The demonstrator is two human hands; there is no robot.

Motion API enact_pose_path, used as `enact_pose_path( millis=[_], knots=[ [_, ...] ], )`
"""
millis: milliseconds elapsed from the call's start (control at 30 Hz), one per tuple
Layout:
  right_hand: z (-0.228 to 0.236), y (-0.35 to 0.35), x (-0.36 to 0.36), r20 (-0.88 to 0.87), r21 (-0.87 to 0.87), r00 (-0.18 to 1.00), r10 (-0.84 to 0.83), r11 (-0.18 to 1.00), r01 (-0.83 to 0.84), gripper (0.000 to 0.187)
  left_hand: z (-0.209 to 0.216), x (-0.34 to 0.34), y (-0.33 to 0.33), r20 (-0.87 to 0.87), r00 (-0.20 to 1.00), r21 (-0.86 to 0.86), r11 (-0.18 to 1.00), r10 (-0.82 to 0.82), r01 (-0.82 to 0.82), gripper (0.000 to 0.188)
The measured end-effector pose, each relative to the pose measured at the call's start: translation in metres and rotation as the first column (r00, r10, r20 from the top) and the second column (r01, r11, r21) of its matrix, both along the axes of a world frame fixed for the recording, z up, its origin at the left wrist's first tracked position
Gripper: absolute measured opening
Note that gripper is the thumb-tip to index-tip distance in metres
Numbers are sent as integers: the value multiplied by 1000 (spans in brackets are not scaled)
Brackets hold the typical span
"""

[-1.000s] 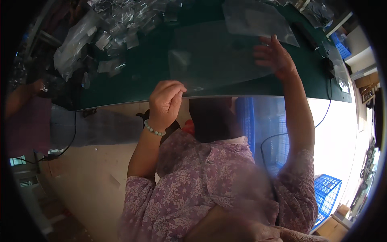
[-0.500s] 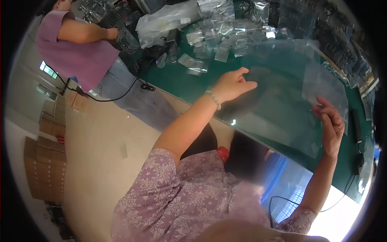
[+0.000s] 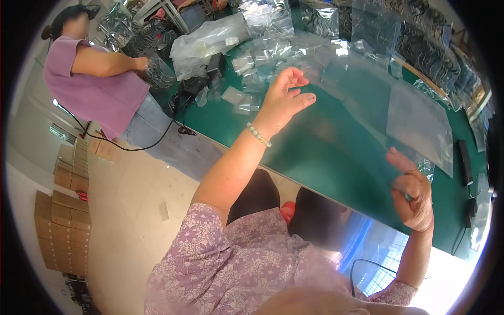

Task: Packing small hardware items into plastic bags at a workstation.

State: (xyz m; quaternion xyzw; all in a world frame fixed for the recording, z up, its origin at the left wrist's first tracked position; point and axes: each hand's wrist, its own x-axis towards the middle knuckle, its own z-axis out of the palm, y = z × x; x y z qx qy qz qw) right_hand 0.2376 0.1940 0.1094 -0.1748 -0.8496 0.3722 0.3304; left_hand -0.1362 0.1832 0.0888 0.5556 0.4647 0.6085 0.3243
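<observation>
With the frosted sheet (image 3: pixel 420 122) on the green bench (image 3: pixel 223 119) serving as landmark, the right hand (image 3: pixel 410 191) is hovering just on its near side, over the bench. Its forefinger is pointing toward the sheet while the other fingers are curling and the thumb is standing bent; blur is leaving it unclear whether they are pinching anything. The left hand (image 3: pixel 290 97), above a beaded bracelet (image 3: pixel 259 137), is hovering well to the left of the sheet, its thumb and fingers parting with nothing plainly between them.

A clear film (image 3: pixel 354 89) is spanning the space to the left of the sheet, its near edge slanting from beside the left fingertips toward the right forefinger; contact at either end is not showing. The sheet itself is lying flat, its longer direction apparently running away from the wearer, with the right hand clearly the nearer.

To the sheet's right, a black bar (image 3: pixel 463 161) is resting on the bench. Farther off, to its left, small clear packets (image 3: pixel 244 100) are lying scattered, and well beyond these on the left a co-worker in a purple top (image 3: pixel 97 89) is standing.
</observation>
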Motion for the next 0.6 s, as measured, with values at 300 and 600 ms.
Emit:
enact_pose_path(
  millis=[300,600],
  knots=[
    [28,-20,-9,422,202,906,13,973,-108,27,7,6,-10,-214,955,279,950,207,-144,66],
    [18,-16,-4,421,358,903,85,899,-251,28,-7,5,-4,-74,997,185,982,-23,36,59]
  ],
)
